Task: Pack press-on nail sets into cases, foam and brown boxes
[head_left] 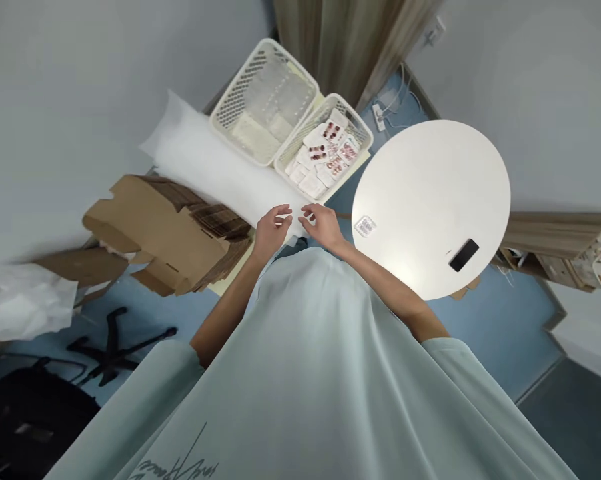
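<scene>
Both hands are held close together in front of my shirt, over the near end of a long white sheet of packing wrap [215,160]. My left hand [271,232] has its fingers loosely curved, with a gap between thumb and forefinger. Facing it, my right hand [324,227] is bent the same way, its fingertips apart. Nothing can be made out in either hand. Just beyond the right hand stands a white basket [364,141] of small clear packs with red and pink pieces. A larger white basket [225,100] beside it holds clear plastic packs and pale stacks.
To the left stand folded brown cardboard boxes [165,233], with crumpled white wrapping [30,300] farther out. On the right, a round white table [435,193] carries a small clear pack [365,227] and a black phone [463,255]. A black chair base [113,347] is at lower left.
</scene>
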